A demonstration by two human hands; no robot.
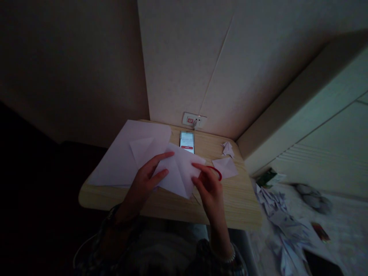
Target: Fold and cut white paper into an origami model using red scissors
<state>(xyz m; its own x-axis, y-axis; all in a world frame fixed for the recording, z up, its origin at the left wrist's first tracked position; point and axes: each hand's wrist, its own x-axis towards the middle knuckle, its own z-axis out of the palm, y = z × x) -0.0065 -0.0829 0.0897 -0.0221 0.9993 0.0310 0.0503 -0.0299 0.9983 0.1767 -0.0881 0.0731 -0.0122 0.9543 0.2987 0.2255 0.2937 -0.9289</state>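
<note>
A creased sheet of white paper is between my two hands, its near corner tilted down over the table. My left hand grips its left part, with thumb and index finger on the paper. At its right edge, my right hand pinches the paper between thumb and fingers. Under and left of my left hand lies a pile of larger white sheets with a small folded piece on top. A red loop shows behind my right hand; the rest of it is hidden.
The wooden table meets a wall with a socket. A lit phone lies behind the paper. To the right are a folded paper square and a small paper figure. Folded papers lie on the light surface beyond.
</note>
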